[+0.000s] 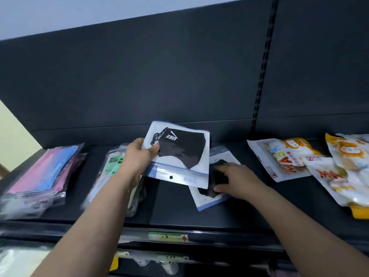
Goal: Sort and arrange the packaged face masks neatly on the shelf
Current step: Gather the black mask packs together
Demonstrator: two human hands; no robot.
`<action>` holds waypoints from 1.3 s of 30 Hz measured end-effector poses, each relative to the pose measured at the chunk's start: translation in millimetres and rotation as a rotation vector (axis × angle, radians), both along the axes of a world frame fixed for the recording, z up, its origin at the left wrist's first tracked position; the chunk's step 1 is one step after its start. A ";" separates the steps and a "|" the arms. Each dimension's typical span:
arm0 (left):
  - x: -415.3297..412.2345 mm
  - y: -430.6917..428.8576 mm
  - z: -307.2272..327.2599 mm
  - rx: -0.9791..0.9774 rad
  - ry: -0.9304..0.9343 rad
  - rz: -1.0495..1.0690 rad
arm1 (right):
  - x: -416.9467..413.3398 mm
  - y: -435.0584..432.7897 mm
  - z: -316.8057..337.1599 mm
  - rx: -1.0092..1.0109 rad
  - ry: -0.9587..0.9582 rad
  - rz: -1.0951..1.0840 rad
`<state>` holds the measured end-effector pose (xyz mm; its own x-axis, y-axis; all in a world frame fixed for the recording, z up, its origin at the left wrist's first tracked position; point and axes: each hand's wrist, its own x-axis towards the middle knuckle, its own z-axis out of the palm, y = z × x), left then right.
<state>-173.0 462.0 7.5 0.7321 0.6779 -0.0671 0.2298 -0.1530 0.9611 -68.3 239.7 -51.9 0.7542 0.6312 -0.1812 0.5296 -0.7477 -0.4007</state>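
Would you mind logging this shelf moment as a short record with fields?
left hand: holds black mask pack lifted off the shelf
right hand: flat on second black pack lying on shelf
far left: pink-blue packs
behind left hand: green packs
right: cartoon packs, loosely overlapped

The black mask pack (180,154) shows white letters "UKE", turned upside down, under a swoosh mark. The green packs (114,164) carry "FACE MASK", partly cut off. The orange packs (287,158) show big letters "MA"; the rest is too small to read. The shelf-edge label (168,236) is blurred.
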 end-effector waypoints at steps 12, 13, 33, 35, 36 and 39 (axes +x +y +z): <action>69.0 6.6 14.6 0.483 0.558 -0.885 | -20.1 -48.8 -3.3 0.484 -0.185 -0.627; 73.7 3.9 11.0 0.574 0.559 -0.879 | -23.2 -47.4 -3.6 0.462 -0.208 -0.551; 23.8 -55.2 -62.5 0.826 0.595 -0.579 | -37.0 -3.1 -4.0 0.026 -0.184 -0.204; 31.2 -61.2 -63.4 0.814 0.592 -0.563 | -35.8 -9.0 -1.4 0.025 -0.222 -0.194; 33.5 -62.6 -61.9 0.810 0.588 -0.554 | -35.5 -14.1 0.2 0.033 -0.241 -0.190; 40.6 -68.7 -51.8 0.867 0.495 -0.541 | -33.5 -34.0 5.5 0.050 -0.331 -0.189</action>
<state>-132.3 393.2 -44.3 0.9665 0.2396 -0.0923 0.2565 -0.9171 0.3052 -101.8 205.7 -46.4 0.8704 0.4778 0.1191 0.4914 -0.8280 -0.2699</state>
